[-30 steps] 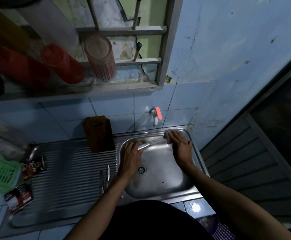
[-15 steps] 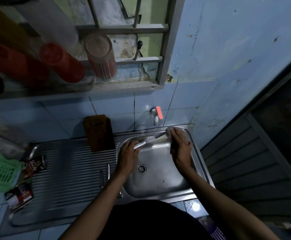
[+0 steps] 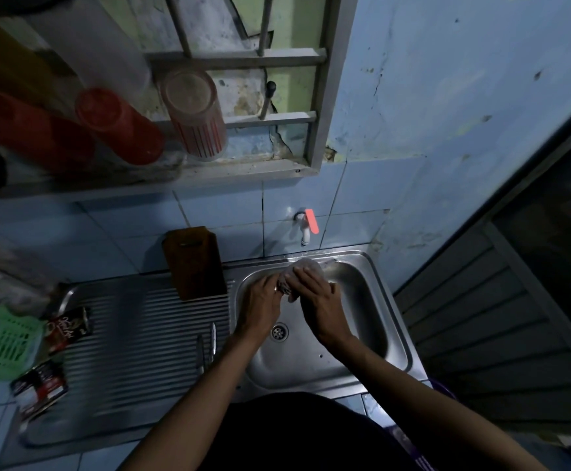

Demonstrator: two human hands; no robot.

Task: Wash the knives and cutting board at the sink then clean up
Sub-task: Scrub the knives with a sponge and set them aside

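Observation:
Both my hands meet over the back of the steel sink basin (image 3: pixel 365 300). My left hand (image 3: pixel 262 304) grips a knife (image 3: pixel 282 287), of which only a short dark bit shows between the hands. My right hand (image 3: pixel 314 297) holds a pale sponge (image 3: pixel 306 266) wrapped round the blade, close against the left hand. A brown cutting board (image 3: pixel 194 263) leans upright against the tiled wall at the back of the drainboard. Two more knives (image 3: pixel 206 345) lie side by side on the drainboard, just left of my left wrist.
A white tap with a red lever (image 3: pixel 306 227) sticks out of the wall above the basin. A green plastic basket (image 3: pixel 5 338) and two dark packets (image 3: pixel 69 326) sit at the drainboard's left end. Upturned red and clear cups (image 3: pixel 194 110) stand on the window ledge.
My right hand has slid the sponge leftward along the blade from its tip until it meets my left hand. The blade, plainly visible before, is now hidden.

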